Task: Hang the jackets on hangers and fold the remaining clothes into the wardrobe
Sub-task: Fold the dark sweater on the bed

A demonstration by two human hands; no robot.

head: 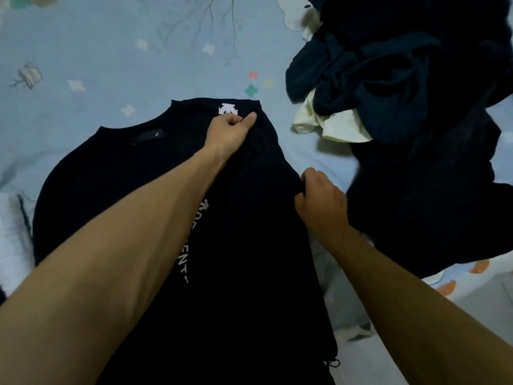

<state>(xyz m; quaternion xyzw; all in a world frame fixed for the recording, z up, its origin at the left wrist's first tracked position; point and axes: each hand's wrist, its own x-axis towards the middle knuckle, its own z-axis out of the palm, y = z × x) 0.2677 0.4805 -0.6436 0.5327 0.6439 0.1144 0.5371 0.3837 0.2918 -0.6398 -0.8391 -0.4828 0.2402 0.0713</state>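
Black shirt (144,173): lies spread on the bed, collar toward the far side, its right part folded over onto the middle so a sleeve end with a white logo (228,109) lies at the top; white lettering (195,240) runs down the front, partly hidden by the left forearm.
Left hand (231,126): reaches across the shirt to the folded part just below the white logo; grip closed on the black cloth, fingers curled and thumb stretched along the fabric.
Right hand (322,198): at the right edge of the folded shirt; grip closed, fingers curled round a pinch of the black cloth at that edge.
Pile of clothes (410,107): dark garments heaped on the bed to the right of the shirt, reaching to the upper right corner; its lower part lies just beside the right hand.
Cream garment (324,122): pokes out from under the left side of the pile, between the pile and the shirt, apart from the shirt.
Bed (97,65): covered with a pale blue sheet printed with small flowers and branches; orange shapes show on it at the lower right.
Loose thread (333,362): dangles at the shirt's lower right edge.
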